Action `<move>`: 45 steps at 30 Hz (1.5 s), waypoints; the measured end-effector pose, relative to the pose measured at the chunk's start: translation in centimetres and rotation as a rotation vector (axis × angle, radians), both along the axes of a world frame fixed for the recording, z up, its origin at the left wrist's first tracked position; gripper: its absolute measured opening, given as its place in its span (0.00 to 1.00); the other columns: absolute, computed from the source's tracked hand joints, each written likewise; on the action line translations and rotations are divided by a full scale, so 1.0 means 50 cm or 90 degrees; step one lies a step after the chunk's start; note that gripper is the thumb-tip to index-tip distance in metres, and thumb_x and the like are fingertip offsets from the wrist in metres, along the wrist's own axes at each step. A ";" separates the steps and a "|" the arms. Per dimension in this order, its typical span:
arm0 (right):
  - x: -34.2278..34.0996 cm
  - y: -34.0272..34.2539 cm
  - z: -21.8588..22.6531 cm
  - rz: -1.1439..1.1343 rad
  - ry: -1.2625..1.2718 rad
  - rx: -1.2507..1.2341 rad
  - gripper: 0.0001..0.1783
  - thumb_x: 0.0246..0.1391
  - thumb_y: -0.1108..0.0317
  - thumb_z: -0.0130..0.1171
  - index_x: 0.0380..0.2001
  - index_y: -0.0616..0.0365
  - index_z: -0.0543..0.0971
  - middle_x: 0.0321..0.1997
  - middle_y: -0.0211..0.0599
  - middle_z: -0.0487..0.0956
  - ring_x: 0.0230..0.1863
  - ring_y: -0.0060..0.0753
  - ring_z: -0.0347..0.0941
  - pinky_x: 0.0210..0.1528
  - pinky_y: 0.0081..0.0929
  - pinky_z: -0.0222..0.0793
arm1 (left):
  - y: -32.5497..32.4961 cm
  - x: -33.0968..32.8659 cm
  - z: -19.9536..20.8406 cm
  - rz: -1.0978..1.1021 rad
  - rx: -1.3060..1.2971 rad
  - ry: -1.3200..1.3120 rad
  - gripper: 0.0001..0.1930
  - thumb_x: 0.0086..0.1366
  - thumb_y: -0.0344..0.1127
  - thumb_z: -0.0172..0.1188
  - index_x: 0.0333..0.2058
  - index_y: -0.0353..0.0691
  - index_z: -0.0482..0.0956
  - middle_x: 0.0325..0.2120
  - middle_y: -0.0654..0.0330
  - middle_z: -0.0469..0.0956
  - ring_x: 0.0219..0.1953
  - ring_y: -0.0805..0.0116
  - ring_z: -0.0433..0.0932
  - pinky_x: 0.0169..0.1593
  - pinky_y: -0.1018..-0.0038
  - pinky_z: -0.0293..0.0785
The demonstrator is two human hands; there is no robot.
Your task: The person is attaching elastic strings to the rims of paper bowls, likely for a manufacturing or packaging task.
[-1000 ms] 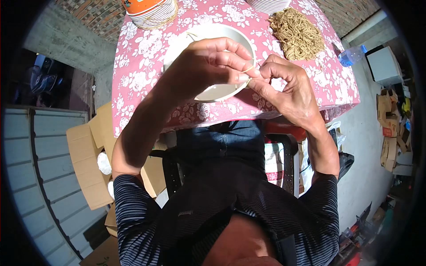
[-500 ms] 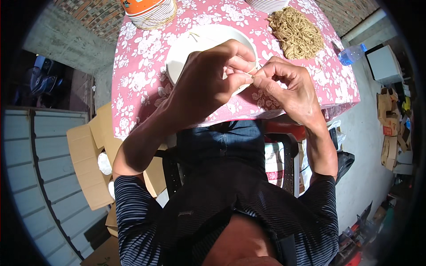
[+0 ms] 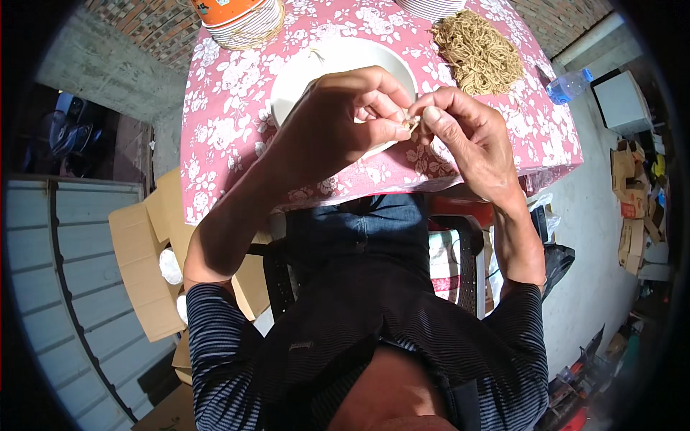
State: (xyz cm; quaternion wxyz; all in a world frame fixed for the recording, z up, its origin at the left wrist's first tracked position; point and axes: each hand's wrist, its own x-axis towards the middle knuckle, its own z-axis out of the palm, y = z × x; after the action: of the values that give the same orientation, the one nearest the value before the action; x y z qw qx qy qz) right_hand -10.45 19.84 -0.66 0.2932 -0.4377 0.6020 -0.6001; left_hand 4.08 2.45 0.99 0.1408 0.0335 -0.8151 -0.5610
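Observation:
A short pale-yellow cord (image 3: pixel 411 124), looped or knotted, sits between my hands over the near rim of a white basin (image 3: pixel 287 80). My left hand (image 3: pixel 345 115) pinches it between thumb and fingers. My right hand (image 3: pixel 467 133) is closed at the cord's other side, its thumb raised over the curled index finger; the exact contact there is too small to make out. A thin pale strand (image 3: pixel 315 54) lies at the basin's far rim. To the right of the basin rests a tangled heap of tan cords (image 3: pixel 478 54).
A pink flowered tablecloth (image 3: pixel 223 136) covers the table. At its far edge stand an orange-and-white tub (image 3: pixel 241 25) and a white ribbed container (image 3: pixel 431 7). A clear plastic bottle (image 3: pixel 568 87) is by the right edge. Cardboard boxes (image 3: pixel 140 266) stand at my left.
My right thumb has lifted and moved up from the pinch point, and the small loop of cord shows more plainly. My left hand stays nearly in place.

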 end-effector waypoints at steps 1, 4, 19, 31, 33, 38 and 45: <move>-0.001 -0.003 -0.010 -0.019 0.057 -0.038 0.13 0.67 0.69 0.64 0.50 0.65 0.81 0.32 0.24 0.79 0.32 0.13 0.71 0.34 0.16 0.67 | -0.001 0.001 0.004 0.005 0.024 -0.021 0.11 0.64 0.25 0.69 0.44 0.33 0.80 0.33 0.56 0.84 0.34 0.73 0.84 0.39 0.76 0.80; 0.005 -0.001 0.000 0.010 0.052 0.045 0.14 0.66 0.69 0.65 0.51 0.65 0.82 0.30 0.24 0.78 0.31 0.13 0.71 0.33 0.15 0.67 | -0.010 0.001 -0.004 -0.007 0.027 -0.013 0.11 0.65 0.27 0.68 0.44 0.32 0.80 0.32 0.57 0.84 0.33 0.73 0.84 0.38 0.77 0.80; 0.008 -0.003 -0.010 -0.030 0.105 0.044 0.04 0.60 0.74 0.66 0.32 0.64 0.84 0.23 0.16 0.71 0.26 0.09 0.60 0.27 0.15 0.58 | 0.013 0.006 -0.004 0.096 -0.028 -0.011 0.09 0.65 0.28 0.69 0.42 0.34 0.82 0.27 0.62 0.82 0.32 0.78 0.81 0.39 0.80 0.77; 0.030 -0.013 -0.023 -0.093 0.115 -0.015 0.03 0.58 0.76 0.63 0.35 0.65 0.83 0.24 0.17 0.73 0.28 0.08 0.63 0.29 0.13 0.61 | 0.027 -0.002 -0.027 0.170 -0.325 0.212 0.05 0.63 0.21 0.60 0.36 0.36 0.81 0.25 0.53 0.81 0.26 0.59 0.82 0.31 0.67 0.76; 0.031 -0.013 -0.023 -0.099 0.113 -0.027 0.04 0.59 0.76 0.63 0.35 0.66 0.83 0.24 0.18 0.73 0.28 0.08 0.63 0.29 0.13 0.61 | 0.028 -0.002 -0.026 0.158 -0.343 0.204 0.05 0.64 0.21 0.59 0.37 0.35 0.81 0.26 0.53 0.80 0.27 0.58 0.82 0.31 0.66 0.76; 0.024 -0.018 -0.022 -0.106 0.169 -0.023 0.04 0.59 0.76 0.63 0.35 0.67 0.82 0.24 0.17 0.70 0.27 0.08 0.62 0.29 0.13 0.61 | 0.014 0.002 -0.008 0.112 -0.251 0.047 0.02 0.66 0.23 0.60 0.36 0.33 0.79 0.29 0.52 0.82 0.30 0.60 0.83 0.36 0.67 0.77; 0.024 -0.023 -0.030 -0.108 0.058 -0.091 0.04 0.56 0.78 0.64 0.35 0.64 0.81 0.25 0.18 0.69 0.28 0.11 0.63 0.30 0.14 0.62 | -0.030 -0.014 0.002 -0.040 0.186 -0.163 0.06 0.67 0.27 0.61 0.30 0.34 0.81 0.36 0.55 0.85 0.43 0.72 0.82 0.46 0.72 0.79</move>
State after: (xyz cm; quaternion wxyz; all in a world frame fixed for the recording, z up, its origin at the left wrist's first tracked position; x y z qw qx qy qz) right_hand -9.24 18.66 -2.14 0.1819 -0.4320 0.6051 -0.6436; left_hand 3.39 0.92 1.08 0.0122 0.0992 -0.7369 -0.6685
